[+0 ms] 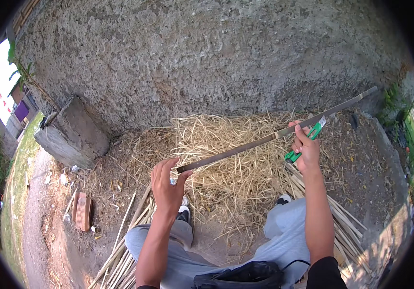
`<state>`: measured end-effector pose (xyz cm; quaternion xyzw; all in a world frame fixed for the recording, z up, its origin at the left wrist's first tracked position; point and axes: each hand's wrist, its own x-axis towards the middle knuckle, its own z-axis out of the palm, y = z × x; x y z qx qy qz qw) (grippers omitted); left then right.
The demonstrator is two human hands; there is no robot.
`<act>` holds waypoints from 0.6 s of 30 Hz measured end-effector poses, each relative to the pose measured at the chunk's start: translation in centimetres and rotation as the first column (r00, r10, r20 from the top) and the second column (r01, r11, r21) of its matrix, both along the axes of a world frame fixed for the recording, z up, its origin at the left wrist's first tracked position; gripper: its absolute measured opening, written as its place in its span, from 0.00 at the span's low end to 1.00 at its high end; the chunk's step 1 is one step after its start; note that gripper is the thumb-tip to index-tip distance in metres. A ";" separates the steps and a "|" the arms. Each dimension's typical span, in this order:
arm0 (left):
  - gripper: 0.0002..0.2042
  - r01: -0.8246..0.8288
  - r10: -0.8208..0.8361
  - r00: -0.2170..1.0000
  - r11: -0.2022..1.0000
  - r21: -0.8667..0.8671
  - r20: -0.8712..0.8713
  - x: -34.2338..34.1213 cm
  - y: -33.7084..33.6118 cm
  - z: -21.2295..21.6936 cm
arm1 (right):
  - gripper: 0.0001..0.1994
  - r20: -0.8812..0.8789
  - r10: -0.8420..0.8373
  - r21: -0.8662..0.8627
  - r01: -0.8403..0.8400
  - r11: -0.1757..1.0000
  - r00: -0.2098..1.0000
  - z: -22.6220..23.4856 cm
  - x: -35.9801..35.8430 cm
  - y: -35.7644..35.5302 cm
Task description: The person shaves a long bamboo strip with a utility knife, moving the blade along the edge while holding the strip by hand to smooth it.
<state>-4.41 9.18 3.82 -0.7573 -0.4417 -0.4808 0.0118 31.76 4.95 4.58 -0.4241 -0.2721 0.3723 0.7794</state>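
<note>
A long, narrow bamboo strip (238, 150), dark with pale joints, slants across in front of me, its far right end raised. My left hand (166, 185) has its thumb and fingertips at the strip's dark left end, one on either edge. My right hand (306, 149) grips the strip farther along, thumb on top. The same hand also holds a green utility knife (315, 131), tucked in the palm beside the strip, its head pointing up and to the right.
Pale shavings (231, 173) lie heaped before my feet. Bundles of split bamboo strips (125, 260) rest on the ground at both sides of my legs. A rough wall (207, 62) rises behind, with a concrete block (74, 132) and a reddish brick (81, 211) to the left.
</note>
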 end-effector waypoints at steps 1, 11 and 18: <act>0.19 -0.005 0.005 1.000 1.000 -0.013 -0.001 -0.1 0.1 0.1 | 0.11 -0.012 -0.008 -0.002 0.008 1.000 1.000 0.0 0.0 -0.1; 0.09 0.285 -0.053 0.838 0.891 -0.353 0.543 -1.6 1.9 -0.7 | 0.09 -0.023 0.067 -0.012 -0.067 0.998 0.998 -0.7 -1.8 0.3; 0.10 0.783 0.103 0.169 0.590 -0.197 0.980 -2.3 3.6 -0.9 | 0.10 -0.080 0.123 -0.016 -0.124 0.992 0.989 -1.4 -3.5 0.4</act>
